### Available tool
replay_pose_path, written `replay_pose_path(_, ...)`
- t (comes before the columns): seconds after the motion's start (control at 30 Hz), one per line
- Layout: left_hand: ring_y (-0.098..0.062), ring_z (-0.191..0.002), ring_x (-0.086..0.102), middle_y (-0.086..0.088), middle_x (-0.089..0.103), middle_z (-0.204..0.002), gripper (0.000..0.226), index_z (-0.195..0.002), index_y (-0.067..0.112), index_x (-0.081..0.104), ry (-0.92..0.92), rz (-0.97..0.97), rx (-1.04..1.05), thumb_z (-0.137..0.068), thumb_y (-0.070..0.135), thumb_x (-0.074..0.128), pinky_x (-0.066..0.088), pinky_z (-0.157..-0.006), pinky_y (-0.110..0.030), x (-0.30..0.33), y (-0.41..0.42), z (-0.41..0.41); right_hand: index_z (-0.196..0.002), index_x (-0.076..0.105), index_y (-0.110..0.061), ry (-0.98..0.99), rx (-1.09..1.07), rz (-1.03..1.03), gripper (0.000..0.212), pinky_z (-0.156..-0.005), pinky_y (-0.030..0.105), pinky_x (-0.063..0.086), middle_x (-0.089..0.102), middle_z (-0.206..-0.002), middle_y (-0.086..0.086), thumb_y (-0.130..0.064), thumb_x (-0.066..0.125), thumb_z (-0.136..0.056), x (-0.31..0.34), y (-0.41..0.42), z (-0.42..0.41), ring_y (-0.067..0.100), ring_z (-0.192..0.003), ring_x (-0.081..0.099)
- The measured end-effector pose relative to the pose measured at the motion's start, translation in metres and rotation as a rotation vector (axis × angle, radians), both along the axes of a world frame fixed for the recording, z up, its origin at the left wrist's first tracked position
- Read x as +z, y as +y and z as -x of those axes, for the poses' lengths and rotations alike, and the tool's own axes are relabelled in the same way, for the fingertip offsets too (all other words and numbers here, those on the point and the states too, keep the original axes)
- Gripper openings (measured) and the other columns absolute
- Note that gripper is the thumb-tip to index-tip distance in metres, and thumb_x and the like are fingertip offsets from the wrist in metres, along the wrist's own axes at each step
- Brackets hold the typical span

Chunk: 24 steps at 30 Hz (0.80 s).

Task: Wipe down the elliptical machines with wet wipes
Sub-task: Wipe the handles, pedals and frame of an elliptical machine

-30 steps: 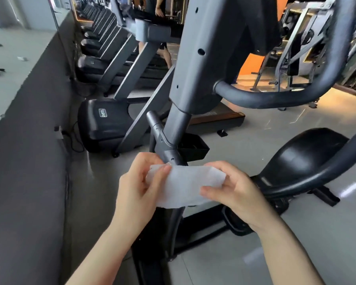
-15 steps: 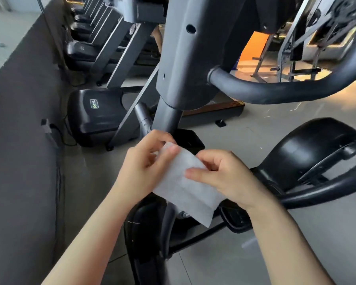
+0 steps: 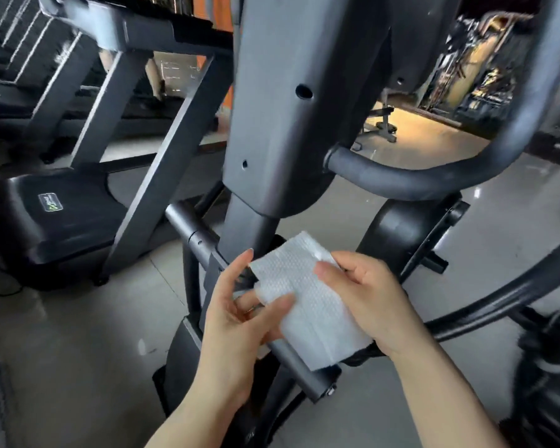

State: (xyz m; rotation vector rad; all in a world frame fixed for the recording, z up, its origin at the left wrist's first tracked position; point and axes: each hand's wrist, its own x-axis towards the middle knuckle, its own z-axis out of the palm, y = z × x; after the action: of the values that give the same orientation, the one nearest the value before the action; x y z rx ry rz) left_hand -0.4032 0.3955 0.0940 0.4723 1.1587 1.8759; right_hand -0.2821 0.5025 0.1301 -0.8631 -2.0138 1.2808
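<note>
While both hands pinch it, white dimpled wet wipe (image 3: 307,305) unfolded, long axis from 11 to 5 o'clock, left hand (image 3: 236,331) thumb on its lower-left edge, right hand (image 3: 366,299) at its right edge, over the grey elliptical bar (image 3: 291,360).

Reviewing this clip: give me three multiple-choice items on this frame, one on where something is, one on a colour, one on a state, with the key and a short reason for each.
1. Where is the wet wipe?
A. On the floor
B. Between both hands, in front of the elliptical's column
C. Draped over the treadmill

2. What colour is the wipe?
A. White
B. Blue
C. Yellow

3. How is the wipe held?
A. Right hand alone
B. Neither hand
C. Both hands, the left hand too

Key: 1 B, it sits between the hands below the grey column. 2 A, it is plainly white. 3 C, fingers of each hand pinch it.
</note>
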Motion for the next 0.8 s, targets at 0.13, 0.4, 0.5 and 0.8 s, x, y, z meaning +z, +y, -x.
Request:
replay_pose_path(0.13,-0.021,-0.077,0.069,-0.012,0.07,-0.082,0.061,-0.128,0.032,0.056,-0.076,-0.014,-0.113,-0.071,0.015,0.071,0.057,-0.078,-0.039,0.005,0.0,0.019,-0.083,0.072,-0.022,0.067,-0.075,0.119,0.021,-0.071,0.032,0.043,0.06,-0.078,0.017,-0.039,0.06,-0.083,0.006,-0.016,0.003,0.02,-0.076,0.054)
replay_pose_path(0.4,-0.008,-0.063,0.065,0.001,0.068,-0.065,0.033,-0.097,0.013,0.063,0.135,-0.156,-0.349,-0.093,-0.016,0.048,0.054,-0.061,-0.018,0.009,0.005,0.029,-0.095,0.067,-0.004,0.049,-0.326,0.104,0.031,-0.076,0.04,0.043,0.059,-0.1,0.032,-0.033,0.059,-0.096,0.013,-0.043,-0.017,0.027,-0.078,0.056)
replay_pose_path(0.5,-0.007,-0.07,0.067,0.003,0.07,-0.072,0.046,-0.079,0.015,0.072,0.229,-0.172,-0.363,-0.093,-0.019,0.045,0.055,-0.065,-0.018,0.006,0.012,0.028,-0.083,0.048,0.01,0.023,-0.378,0.077,0.063,-0.069,0.044,0.037,0.046,-0.074,0.028,-0.052,0.059,-0.081,0.016,-0.053,-0.021,0.029,-0.068,0.04)
replay_pose_path(0.8,-0.035,-0.07,0.063,-0.009,0.071,-0.073,0.062,-0.09,0.034,0.076,0.463,-0.279,-0.483,-0.081,-0.024,0.056,0.053,-0.066,-0.044,0.017,0.023,0.015,-0.089,0.05,0.019,0.043,-0.522,-0.035,0.077,-0.073,0.036,0.034,0.048,-0.081,0.038,-0.055,0.062,-0.072,0.022,-0.062,-0.041,0.019,-0.074,0.042)
